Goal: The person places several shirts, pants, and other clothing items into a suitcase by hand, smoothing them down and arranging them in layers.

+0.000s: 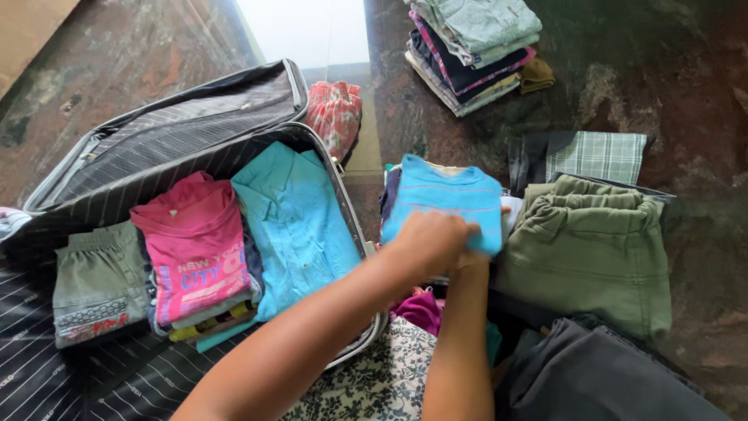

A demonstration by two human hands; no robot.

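Both my hands hold a folded blue striped shirt (pixel 444 191) just right of the open suitcase (pixel 348 204). My left hand (pixel 427 240) reaches across from the lower left and grips the shirt's near edge. My right hand (pixel 474 259) comes up from below and is mostly hidden under the shirt and the left hand. The shirt lies over a small pile of clothes, with a magenta garment (pixel 421 308) showing beneath it. Inside the suitcase lie a turquoise shirt (pixel 300 222), a pink printed t-shirt (pixel 195 242) on a stack, and grey-green shorts (pixel 97 281).
Folded olive-green trousers (pixel 592 249) lie to the right, with a plaid cloth (pixel 596 156) behind them. A tall stack of folded clothes (pixel 471 47) sits at the top. A red patterned garment (pixel 335 113) lies by the suitcase lid (pixel 179 125). A dark grey garment (pixel 600 378) is near me.
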